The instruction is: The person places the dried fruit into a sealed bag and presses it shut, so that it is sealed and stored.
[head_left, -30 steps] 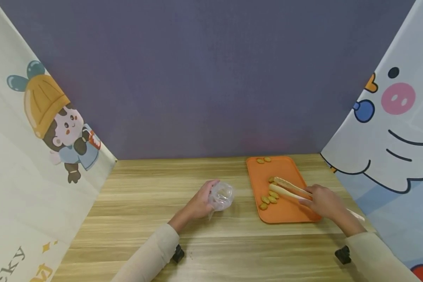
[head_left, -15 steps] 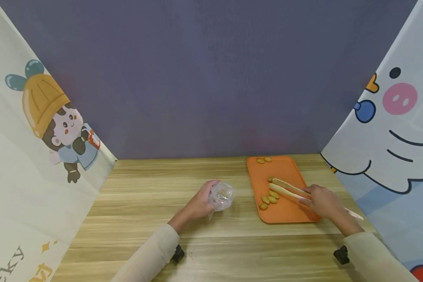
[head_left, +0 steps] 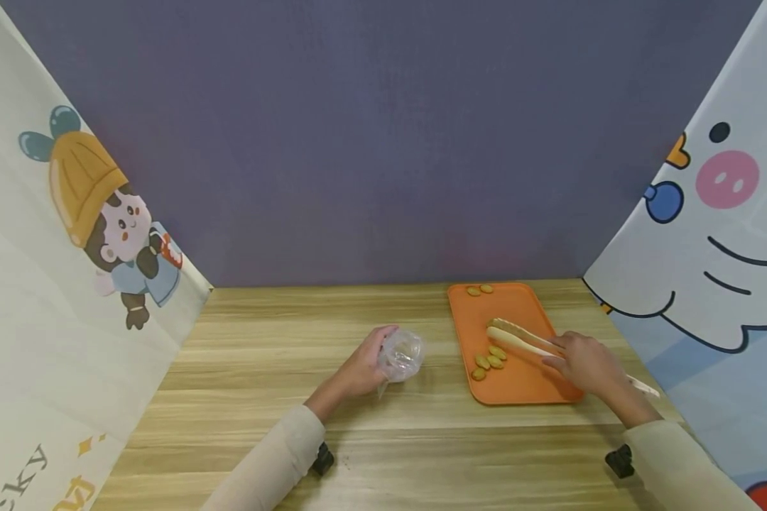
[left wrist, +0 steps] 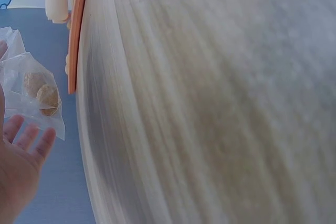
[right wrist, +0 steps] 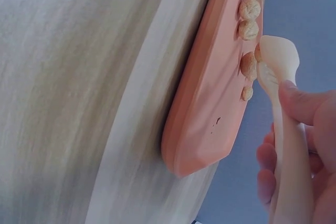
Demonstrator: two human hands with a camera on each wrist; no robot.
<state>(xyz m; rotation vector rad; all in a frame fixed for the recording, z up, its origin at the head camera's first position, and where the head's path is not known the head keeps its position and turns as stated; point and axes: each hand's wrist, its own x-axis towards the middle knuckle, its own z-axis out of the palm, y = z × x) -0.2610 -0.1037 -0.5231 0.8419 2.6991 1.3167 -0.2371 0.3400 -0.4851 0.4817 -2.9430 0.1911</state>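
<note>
My left hand (head_left: 361,365) holds up a clear plastic bag (head_left: 401,356) over the table, left of the orange tray (head_left: 524,387). Inside the bag, in the left wrist view, brownish lumps (left wrist: 48,97) show through the film. My right hand (head_left: 588,363) grips cream-coloured tongs (head_left: 518,342) that reach in over the tray from the right. Between the tong tips sits a wrinkled, yellow-brown oval piece (right wrist: 258,52), mostly hidden by them. Several similar nut-like pieces (head_left: 495,362) lie in the tray's near left part, and two pieces (head_left: 479,289) at its far edge.
The wood-grain table (head_left: 262,333) ends at a dark blue-grey wall (head_left: 383,142). Printed side panels stand at left (head_left: 32,305) and right (head_left: 709,248). Dark specks (right wrist: 216,123) mark the tray's surface.
The tong tips have drawn together over the upper piece and shifted slightly toward the far left. My left hand and the bag stay in place.
</note>
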